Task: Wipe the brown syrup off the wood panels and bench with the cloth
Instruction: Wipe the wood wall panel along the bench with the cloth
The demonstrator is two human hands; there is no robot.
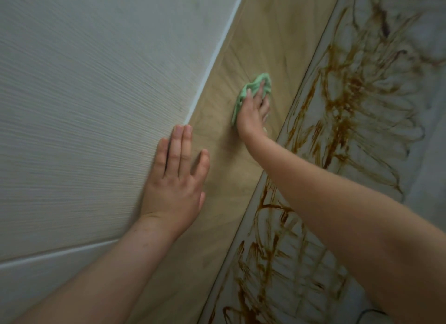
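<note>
My right hand (253, 111) presses a crumpled green cloth (248, 89) flat against the tan wood panel (265, 41), fingers straight over it. My left hand (177, 176) rests open with fingers straight, partly on the pale ribbed panel (84, 94) and partly on the tan panel. To the right of the tan panel lies the pale bench surface (422, 183), covered with looping streaks of brown syrup (337, 111). The tan panel shows only faint smears around the cloth. The picture is motion-blurred.
A white trim strip (217, 53) runs between the ribbed panel and the tan panel. A second white seam (48, 256) crosses the ribbed panel at lower left. A dark cable (371, 313) shows at the bottom edge on the bench.
</note>
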